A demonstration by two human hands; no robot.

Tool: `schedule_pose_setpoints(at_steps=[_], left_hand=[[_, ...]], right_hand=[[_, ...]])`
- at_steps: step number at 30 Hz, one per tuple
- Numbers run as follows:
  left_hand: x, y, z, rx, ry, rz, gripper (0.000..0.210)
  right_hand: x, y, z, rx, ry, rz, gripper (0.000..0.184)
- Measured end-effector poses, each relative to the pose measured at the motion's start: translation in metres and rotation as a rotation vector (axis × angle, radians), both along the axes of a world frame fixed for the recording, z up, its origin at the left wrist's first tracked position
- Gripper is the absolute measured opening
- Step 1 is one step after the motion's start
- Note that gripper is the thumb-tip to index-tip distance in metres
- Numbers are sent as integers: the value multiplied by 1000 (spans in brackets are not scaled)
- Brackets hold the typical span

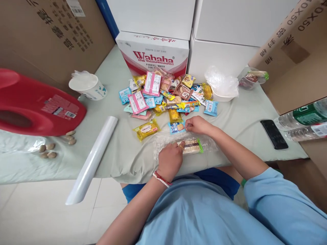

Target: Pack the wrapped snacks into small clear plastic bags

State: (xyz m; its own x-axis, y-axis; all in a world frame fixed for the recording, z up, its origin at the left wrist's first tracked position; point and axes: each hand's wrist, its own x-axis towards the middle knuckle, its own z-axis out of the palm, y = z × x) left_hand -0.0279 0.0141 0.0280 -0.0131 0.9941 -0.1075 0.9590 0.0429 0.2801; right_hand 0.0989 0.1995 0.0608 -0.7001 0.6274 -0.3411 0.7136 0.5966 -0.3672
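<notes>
My left hand [171, 157] rests on a clear plastic bag [212, 144] lying near the table's front edge, its fingers curled on the plastic. A wrapped grain bar [192, 146] with a green end lies in or under that bag, and a fingertip touches its left part. Just beyond, my right hand [198, 125] has its fingers closed at the right end of a small blue snack packet [176, 127]; the exact grip is partly hidden. A yellow snack packet [146, 129] lies to the left. Behind my hands is a heap of wrapped snacks [167, 95].
A white rolled sheet [94, 156] overhangs the front edge. Left are a red jug [38, 105], a paper cup [88, 86] and several brown nuts [51, 154]. Right are a bag-filled white bowl [223, 90], a phone [274, 134] and plastic bottles [306, 115]. A Wahaha box [154, 54] stands behind.
</notes>
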Motion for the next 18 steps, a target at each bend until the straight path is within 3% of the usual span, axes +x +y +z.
schedule_pose_setpoints(at_steps=[3,6,9,13,15,18], left_hand=[[-1,-2,-1,8,10,-16,40],[0,-3,-5,52,-10,-11,34],[2,-6,-14,110,-51,28,25],[-2,-14,-25,323,-173,118,33],[-8,-18,-27,404,-305,190,30],[-21,-22,-26,402,-598,373,23]], right_hand=[[17,-10,13,17,174,126,22],[36,-39,18,66,273,342,32],[52,-71,7,97,307,451,46],[63,-93,-20,103,364,454,53],[64,-95,-29,119,344,495,52],[61,-94,-31,154,264,581,53]])
